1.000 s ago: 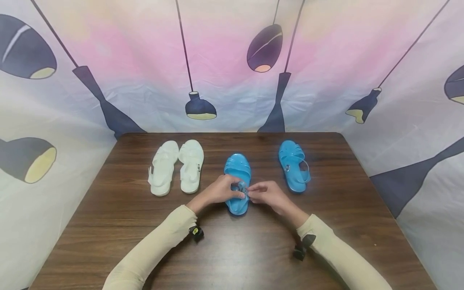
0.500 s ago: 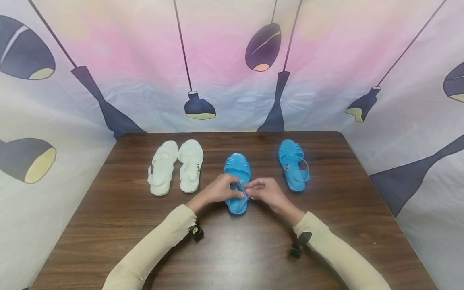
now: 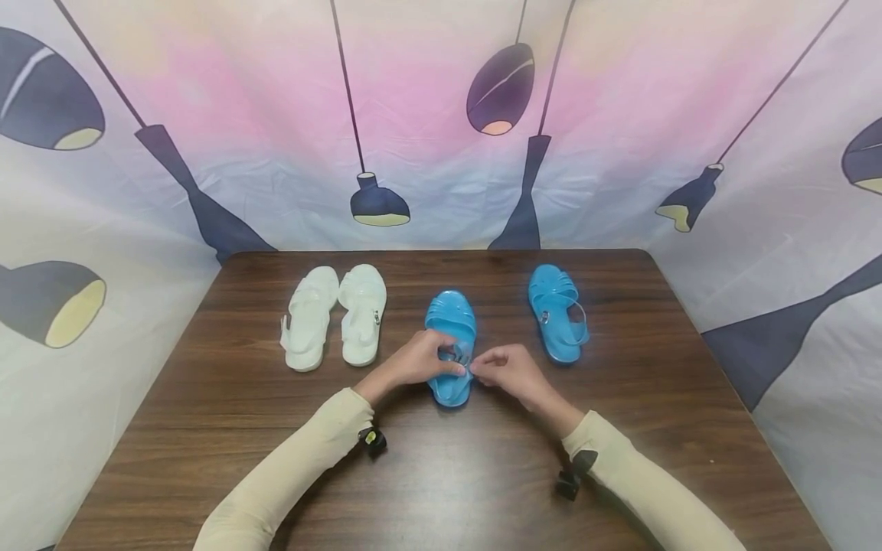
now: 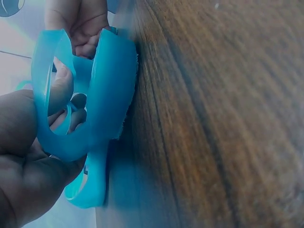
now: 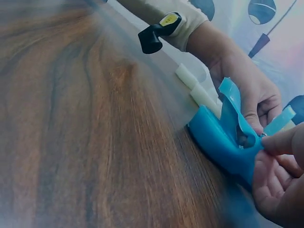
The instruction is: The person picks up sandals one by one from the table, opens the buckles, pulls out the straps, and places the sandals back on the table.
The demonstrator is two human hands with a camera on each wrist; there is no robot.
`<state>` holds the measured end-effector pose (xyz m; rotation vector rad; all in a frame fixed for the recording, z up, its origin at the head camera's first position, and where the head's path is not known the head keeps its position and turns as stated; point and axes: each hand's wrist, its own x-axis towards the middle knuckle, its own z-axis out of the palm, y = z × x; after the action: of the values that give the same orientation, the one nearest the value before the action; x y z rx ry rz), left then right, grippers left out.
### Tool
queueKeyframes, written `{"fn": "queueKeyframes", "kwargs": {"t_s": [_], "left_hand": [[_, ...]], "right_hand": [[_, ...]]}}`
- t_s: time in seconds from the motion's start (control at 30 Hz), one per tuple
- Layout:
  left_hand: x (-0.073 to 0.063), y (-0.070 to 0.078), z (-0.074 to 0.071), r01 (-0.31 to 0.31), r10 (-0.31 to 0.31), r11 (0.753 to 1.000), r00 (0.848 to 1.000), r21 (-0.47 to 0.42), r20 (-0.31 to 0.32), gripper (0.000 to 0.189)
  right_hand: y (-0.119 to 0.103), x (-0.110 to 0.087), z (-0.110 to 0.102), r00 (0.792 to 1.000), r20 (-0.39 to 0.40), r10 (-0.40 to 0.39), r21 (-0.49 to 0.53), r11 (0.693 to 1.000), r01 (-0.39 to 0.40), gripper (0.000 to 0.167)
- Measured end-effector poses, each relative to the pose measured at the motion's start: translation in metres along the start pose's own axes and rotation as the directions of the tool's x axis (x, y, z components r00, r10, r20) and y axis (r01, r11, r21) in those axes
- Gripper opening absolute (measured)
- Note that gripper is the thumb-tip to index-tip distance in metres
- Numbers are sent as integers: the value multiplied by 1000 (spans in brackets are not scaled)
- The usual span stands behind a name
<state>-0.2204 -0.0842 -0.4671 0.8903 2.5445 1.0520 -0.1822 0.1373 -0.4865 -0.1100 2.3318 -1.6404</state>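
A blue jelly sandal (image 3: 451, 312) lies sole down at the table's middle, toe pointing away. From the left, my left hand (image 3: 416, 360) pinches its ankle strap between thumb and fingers. On the other side my right hand (image 3: 507, 368) has thumb and fingertips together at the strap by the buckle. In the right wrist view, the strap's free end (image 5: 279, 121) sticks up beside the small metal buckle (image 5: 263, 135), right at the right fingertips. The left wrist view shows the heel strap (image 4: 42, 90) looping over the heel of the sole (image 4: 113, 88). Fingers partly hide the buckle.
Another blue sandal (image 3: 566, 348) stands farther back on the right, its strap looped out. Two white sandals (image 3: 306, 329) are side by side at the back left. A wooden table (image 3: 441, 474) carries them all, with a lamp-patterned cloth (image 3: 441, 153) behind.
The right hand shifted slightly left and up, then came back a little right and down at the strap. The left hand and the sandals keep their places.
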Motion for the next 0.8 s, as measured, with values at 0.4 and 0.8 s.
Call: {"fn": "queueKeyframes", "kwargs": {"t_s": [0.4,0.8], "left_hand": [[0,0,2,19,-19,1000,1000,-17,-6,15],[0,1,3,13,-13,1000,999,-18,-30,18]], "right_hand": [[-6,3,2,998,11,55,142,988,-56,16],[-8,3,3,996,0,84,174,981,-83,16]]}}
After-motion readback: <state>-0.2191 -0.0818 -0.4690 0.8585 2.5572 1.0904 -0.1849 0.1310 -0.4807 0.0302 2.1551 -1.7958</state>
